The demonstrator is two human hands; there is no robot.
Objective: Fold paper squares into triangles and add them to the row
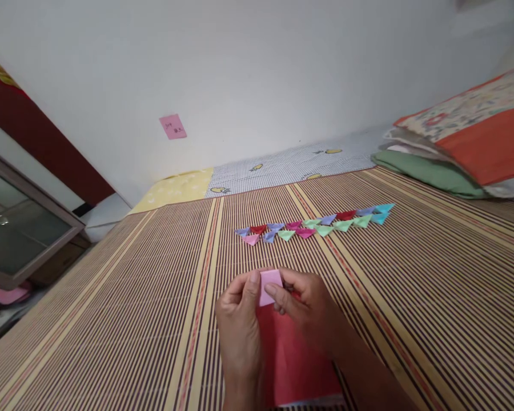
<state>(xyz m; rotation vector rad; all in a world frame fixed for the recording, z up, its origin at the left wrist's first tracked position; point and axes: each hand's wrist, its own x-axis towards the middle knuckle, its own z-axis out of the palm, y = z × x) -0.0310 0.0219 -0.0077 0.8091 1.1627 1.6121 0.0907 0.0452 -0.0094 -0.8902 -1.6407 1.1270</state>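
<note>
A small folded pink paper (269, 286) is held between both hands near the lower middle of the head view. My left hand (243, 314) pinches its left edge, thumb on the front. My right hand (308, 302) grips its right side, with the thumb lying across its face. Beneath the hands lies a red sheet (297, 359) on the striped mat (154, 319). Beyond them, two rows of small folded paper triangles (305, 233) in pink, red, blue, green and cyan run across the mat.
Folded bedding (488, 137) is piled at the far right. A pale wall with a pink note (173, 127) rises behind the mat, above a checked cloth (274, 165) and a yellow cloth (175, 188). A glass-paned frame (21, 222) stands at the left.
</note>
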